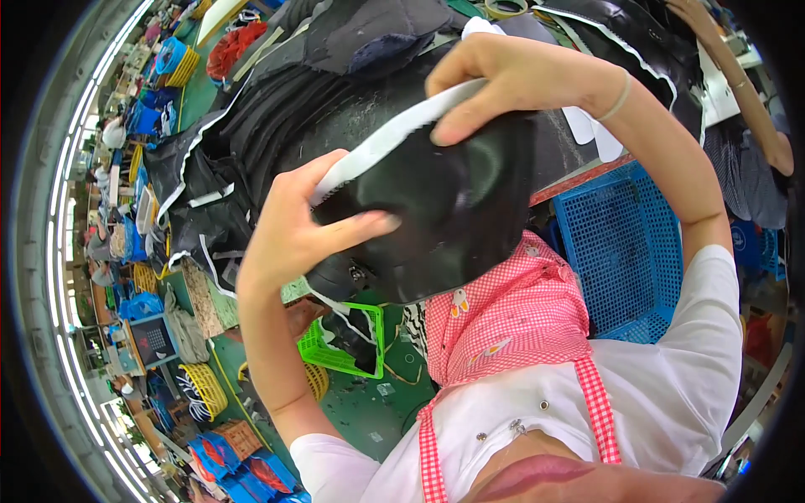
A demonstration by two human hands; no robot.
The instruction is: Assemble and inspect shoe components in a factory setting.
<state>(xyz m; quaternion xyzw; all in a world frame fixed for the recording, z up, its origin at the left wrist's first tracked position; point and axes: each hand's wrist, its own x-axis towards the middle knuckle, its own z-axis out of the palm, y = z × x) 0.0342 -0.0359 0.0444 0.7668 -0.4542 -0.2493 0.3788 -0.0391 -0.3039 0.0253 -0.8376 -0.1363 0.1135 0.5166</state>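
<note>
Holding a black leather piece [436,210] up close to the chest, both hands are closed on it, w/ the piece raised above the pink checked apron [511,318]. Left hand [293,226] clamps the piece's left side, thumb laid flat across its black face, fingers curled behind. Right hand [511,75] pinches the top edge, thumb pressing on the white lining strip [394,138] that runs along that edge.

Piece looks soft & floppy: it bows and creases between the two grips, so prob light, bends easily, smooth shiny face could be a bit slippery. Best hold seems the lined edge, where it's thicker and less slick.

Beyond the piece, more black pieces pile on the table [201,293]. Below it, a green basket [335,344] on the floor; to its right a blue crate [625,243].
</note>
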